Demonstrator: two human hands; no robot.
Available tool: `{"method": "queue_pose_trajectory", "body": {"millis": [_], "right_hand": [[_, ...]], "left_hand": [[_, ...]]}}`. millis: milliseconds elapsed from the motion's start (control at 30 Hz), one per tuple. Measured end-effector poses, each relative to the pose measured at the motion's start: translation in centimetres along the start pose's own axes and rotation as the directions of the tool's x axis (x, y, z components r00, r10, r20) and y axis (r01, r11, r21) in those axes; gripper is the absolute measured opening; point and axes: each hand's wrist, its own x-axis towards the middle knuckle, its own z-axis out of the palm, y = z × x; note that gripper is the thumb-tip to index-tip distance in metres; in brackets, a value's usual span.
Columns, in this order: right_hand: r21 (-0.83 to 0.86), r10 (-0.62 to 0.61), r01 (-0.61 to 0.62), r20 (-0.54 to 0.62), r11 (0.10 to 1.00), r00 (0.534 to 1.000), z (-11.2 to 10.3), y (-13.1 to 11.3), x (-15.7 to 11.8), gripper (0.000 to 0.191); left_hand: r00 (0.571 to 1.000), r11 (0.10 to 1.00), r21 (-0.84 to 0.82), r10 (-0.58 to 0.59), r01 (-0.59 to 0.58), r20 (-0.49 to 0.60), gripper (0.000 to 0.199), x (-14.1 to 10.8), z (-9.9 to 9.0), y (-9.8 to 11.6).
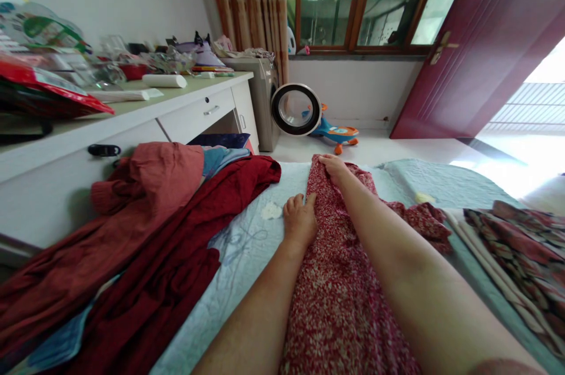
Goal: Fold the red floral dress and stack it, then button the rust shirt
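A red garment [329, 304] with pale speckles lies lengthwise on the light blue bed cover [247, 269], running from the far edge of the bed toward me. One part of it, like a sleeve [424, 223], spreads out to the right. My right hand [335, 169] grips the garment's far end, its fingers closed on the cloth. Closer to me, my left hand [301, 217] rests along the garment's left edge. Its thumb lies on the cloth, apart from loosely bent fingers over the bed cover. My right forearm crosses above the garment and hides some of it.
Dark red clothes [176, 251] and a rust-coloured garment [150, 186] are heaped on the left. A patterned cloth [525, 245] lies at the right. Beyond the bed are a cluttered white desk [194, 113], a washing machine with its round door [296, 109] open, and a blue ride-on toy [333, 129].
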Motion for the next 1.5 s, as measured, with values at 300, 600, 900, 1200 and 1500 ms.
{"method": "queue_pose_trajectory", "body": {"millis": [300,600,900,1200,1500], "right_hand": [[-0.293,-0.05,0.028,-0.069,0.956,0.996,0.9,1.2,0.8,0.011],[-0.541,-0.104,0.097,0.017,0.836,0.994,1.0,0.0,0.9,0.019],[-0.588,-0.136,0.141,0.052,0.796,0.989,1.1,-0.1,0.0,0.021],[-0.664,-0.177,0.316,0.27,0.678,0.946,-2.9,-1.4,-4.9,0.016],[-0.722,-0.175,0.241,0.167,0.649,0.97,-11.2,0.6,-9.4,0.031]], "left_hand": [[0.999,0.999,-0.027,-0.026,0.027,0.039,0.049,0.2,-0.6,-0.1],[0.997,0.997,0.01,-0.074,0.074,0.025,0.038,0.0,-1.3,0.4],[0.975,0.976,-0.09,0.207,-0.2,0.078,0.025,-0.5,-1.1,0.3],[0.981,0.983,-0.037,0.181,-0.178,0.074,0.029,-0.8,-0.9,0.7],[0.979,0.982,-0.067,0.182,-0.176,0.093,0.036,-0.8,-0.6,0.5]]}}
